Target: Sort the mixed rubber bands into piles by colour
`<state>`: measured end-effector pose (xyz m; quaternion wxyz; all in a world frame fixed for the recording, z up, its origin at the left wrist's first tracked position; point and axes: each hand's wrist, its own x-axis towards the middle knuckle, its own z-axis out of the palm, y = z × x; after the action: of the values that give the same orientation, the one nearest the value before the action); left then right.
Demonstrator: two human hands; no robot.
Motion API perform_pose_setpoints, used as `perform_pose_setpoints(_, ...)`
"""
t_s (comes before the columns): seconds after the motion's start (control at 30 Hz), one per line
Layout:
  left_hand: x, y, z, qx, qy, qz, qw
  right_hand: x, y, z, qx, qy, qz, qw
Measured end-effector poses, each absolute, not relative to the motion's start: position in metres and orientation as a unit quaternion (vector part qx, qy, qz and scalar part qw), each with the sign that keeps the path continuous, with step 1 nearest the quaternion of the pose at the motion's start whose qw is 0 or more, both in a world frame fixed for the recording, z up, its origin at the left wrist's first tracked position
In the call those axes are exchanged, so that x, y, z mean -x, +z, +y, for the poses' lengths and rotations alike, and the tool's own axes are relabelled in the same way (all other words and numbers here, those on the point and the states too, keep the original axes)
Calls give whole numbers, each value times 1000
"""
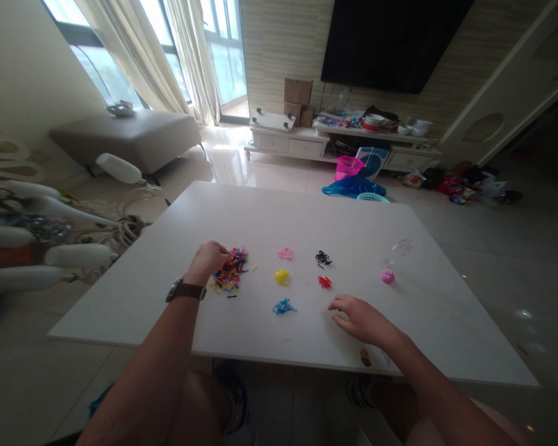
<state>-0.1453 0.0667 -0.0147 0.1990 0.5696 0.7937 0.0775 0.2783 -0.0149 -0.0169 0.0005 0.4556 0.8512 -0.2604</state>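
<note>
My left hand point(208, 261), with a brown-strapped watch point(186, 290) on its wrist, is at the upper left of a mixed pile of small coloured rubber bands point(231, 271). Its fingertips are pinched together at the pile; what they hold, if anything, is too small to see. Over the table near its front, my right hand point(360, 317) has its fingers apart and holds nothing. Just beyond it lie red bands point(325, 282) and black bands point(323, 258). Between my hands are separate heaps of pink bands point(286, 254), yellow bands point(283, 277) and blue bands point(284, 306).
On the white table point(260, 214) a pink ball-like object point(387, 276) and a clear plastic piece point(403, 246) lie to the right. A small brown-and-yellow item point(365, 357) is near the front edge. A lamp with white shades point(81, 256) stands beyond the left edge.
</note>
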Motion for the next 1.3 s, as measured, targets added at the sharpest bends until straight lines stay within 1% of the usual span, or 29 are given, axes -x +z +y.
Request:
perform_pose_setpoints(0.33,138,-6,61,-557,116,790,231,-275,-29,-12,-449,-270,852,8)
perform_pose_setpoints(0.63,127,-12,61,-609,145,749,218,-272,-33,-7,-445,-268,854,-12)
perform_pose_setpoints(0.87,96,-18,55,-701,166,665,198,-273,-29,-3,-453,-259,853,-25)
perform_pose_setpoints(1.0,75,-19,50,-772,163,573,220,-270,-24,-2,-448,-247,859,-23)
perform_pose_setpoints(1.07,66,-20,48,-785,165,552,227,-268,-21,-1,-445,-237,863,-24)
perform_pose_setpoints(1.3,38,-20,41,-821,176,498,217,-260,-22,14,-438,-192,875,-70)
